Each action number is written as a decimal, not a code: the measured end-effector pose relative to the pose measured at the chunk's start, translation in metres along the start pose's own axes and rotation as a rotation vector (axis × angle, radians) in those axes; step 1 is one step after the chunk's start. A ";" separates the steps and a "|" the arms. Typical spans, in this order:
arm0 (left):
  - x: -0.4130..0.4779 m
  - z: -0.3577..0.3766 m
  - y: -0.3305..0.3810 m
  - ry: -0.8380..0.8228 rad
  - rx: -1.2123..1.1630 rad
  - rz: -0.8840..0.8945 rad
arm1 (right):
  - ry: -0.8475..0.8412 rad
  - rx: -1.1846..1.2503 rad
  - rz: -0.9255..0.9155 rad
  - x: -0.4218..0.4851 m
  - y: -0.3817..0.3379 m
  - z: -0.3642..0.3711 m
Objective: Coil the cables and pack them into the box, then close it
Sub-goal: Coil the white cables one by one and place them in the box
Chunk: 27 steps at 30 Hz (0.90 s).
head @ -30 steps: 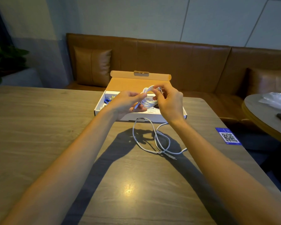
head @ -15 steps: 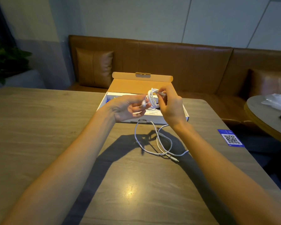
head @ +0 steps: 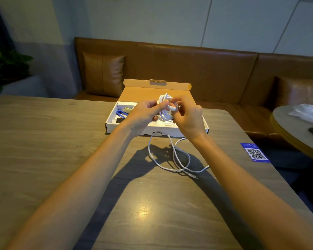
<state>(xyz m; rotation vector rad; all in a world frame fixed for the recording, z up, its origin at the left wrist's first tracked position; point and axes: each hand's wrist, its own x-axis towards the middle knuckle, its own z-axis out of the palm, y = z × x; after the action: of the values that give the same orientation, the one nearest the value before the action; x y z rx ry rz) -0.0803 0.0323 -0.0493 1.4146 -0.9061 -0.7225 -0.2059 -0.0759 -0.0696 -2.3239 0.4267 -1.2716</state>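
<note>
Both hands hold a small coil of white cable (head: pixel 165 107) upright above the open box (head: pixel 126 130). My left hand (head: pixel 147 112) pinches the coil from the left. My right hand (head: pixel 188 118) grips it from the right and holds the cable's plug end across the loops. The box is flat and white, with its brown lid (head: pixel 157 87) folded back. A blue item (head: pixel 121 114) and other small parts lie in its left compartment. A second white cable (head: pixel 173 156) lies loose in loops on the table in front of the box.
The wooden table (head: pixel 43 141) has a blue QR-code sticker (head: pixel 255 152) near its right edge. A brown leather bench (head: pixel 206 69) runs behind. A round table (head: pixel 296 134) with a plastic bag and a dark phone stands at right. A plant (head: pixel 4 65) is at far left.
The coil has turned from lying flat between my hands to standing upright. My right hand now brings the plug end across the loops. The loose cable on the table has not moved.
</note>
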 end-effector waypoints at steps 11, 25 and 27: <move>0.023 -0.004 -0.014 0.167 0.458 0.126 | -0.074 0.140 0.219 0.011 0.003 0.002; 0.092 0.047 -0.019 0.081 0.564 -0.140 | -0.122 -0.097 0.437 0.038 0.069 -0.004; 0.102 0.061 -0.023 0.049 0.620 -0.137 | -0.132 -0.173 0.489 0.045 0.085 -0.008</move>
<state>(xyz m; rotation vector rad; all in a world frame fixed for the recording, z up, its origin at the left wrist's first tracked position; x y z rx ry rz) -0.0803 -0.0881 -0.0659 2.0466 -1.0520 -0.5199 -0.1937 -0.1713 -0.0788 -2.2266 1.0185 -0.8683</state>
